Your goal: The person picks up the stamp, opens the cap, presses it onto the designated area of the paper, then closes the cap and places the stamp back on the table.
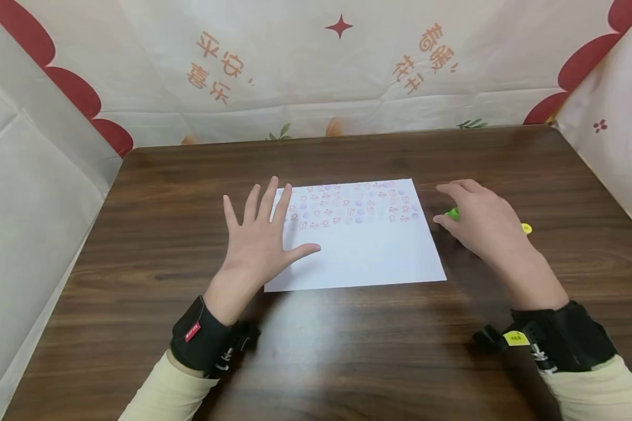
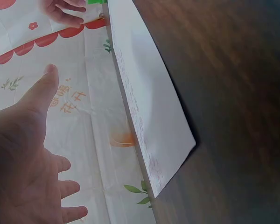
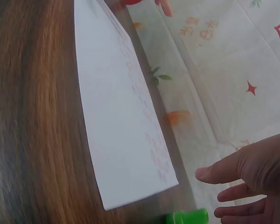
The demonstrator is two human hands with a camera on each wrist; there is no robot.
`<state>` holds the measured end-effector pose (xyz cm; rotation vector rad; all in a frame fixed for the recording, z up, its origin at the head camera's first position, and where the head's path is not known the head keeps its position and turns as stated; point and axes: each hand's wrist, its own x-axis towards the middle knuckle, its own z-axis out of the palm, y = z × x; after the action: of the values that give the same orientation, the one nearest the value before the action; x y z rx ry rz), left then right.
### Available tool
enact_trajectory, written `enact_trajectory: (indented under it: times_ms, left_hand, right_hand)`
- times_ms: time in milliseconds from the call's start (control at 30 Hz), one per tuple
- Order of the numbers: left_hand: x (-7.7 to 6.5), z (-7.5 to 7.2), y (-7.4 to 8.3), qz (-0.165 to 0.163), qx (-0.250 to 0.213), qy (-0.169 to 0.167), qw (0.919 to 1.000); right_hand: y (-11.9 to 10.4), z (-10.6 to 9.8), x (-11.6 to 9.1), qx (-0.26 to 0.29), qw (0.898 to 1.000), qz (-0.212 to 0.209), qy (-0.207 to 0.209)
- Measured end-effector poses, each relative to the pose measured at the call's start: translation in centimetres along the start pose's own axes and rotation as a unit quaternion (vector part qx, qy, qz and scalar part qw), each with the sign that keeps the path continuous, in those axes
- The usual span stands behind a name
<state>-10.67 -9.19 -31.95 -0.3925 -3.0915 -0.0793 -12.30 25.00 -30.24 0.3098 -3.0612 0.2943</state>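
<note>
One white sheet (image 1: 363, 251), mid-tabletop (image 1: 347, 351), its far half stamped in red and violet rows. One left hand (image 1: 255, 240), fingers spread over its left edge. One right hand (image 1: 484, 219), thumb and fingers parted. My right-wrist view shows one green cylinder (image 3: 187, 217), mostly hidden in my head view; one yellow piece (image 1: 527, 228), toward the tabletop's right edge.

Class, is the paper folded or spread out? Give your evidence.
Spread out: in the head view the paper lies as one broad rectangle on the table, with no fold visible.
</note>
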Motion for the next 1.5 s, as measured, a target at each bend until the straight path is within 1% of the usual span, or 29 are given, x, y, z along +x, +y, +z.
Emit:
enact_trajectory:
  times_ms: [267,567,667,767,967,1100,1500]
  left_hand:
    - [-0.1,0.2,-0.3,-0.002,-0.001,0.003,1.0]
    - [-0.1,0.4,-0.4,0.0,-0.007,0.009,0.9999]
    - [-0.1,0.4,-0.4,0.0,-0.006,0.01,0.9999]
    - [-0.1,0.4,-0.4,0.0,-0.005,0.012,0.9999]
    - [-0.2,0.3,-0.5,-0.001,-0.003,0.012,0.9999]
    - [-0.2,0.3,-0.5,-0.001,-0.001,0.013,0.9999]
    - [-0.3,0.5,-0.5,0.006,-0.021,0.033,0.9992]
  right_hand:
    - [1.1,0.1,-0.3,0.004,0.999,0.024,-0.025]
    - [1.6,0.7,-0.1,0.002,0.999,0.032,-0.043]
    - [1.7,0.9,0.0,0.003,0.999,0.032,-0.043]
    - [1.9,1.0,0.0,0.002,0.999,0.029,-0.033]
    - [2.1,1.0,-0.1,0.0,1.0,0.018,0.006]
    - [2.0,0.9,-0.2,0.0,1.0,0.014,0.022]
    - [0.2,0.5,-0.3,0.016,0.999,0.006,0.049]
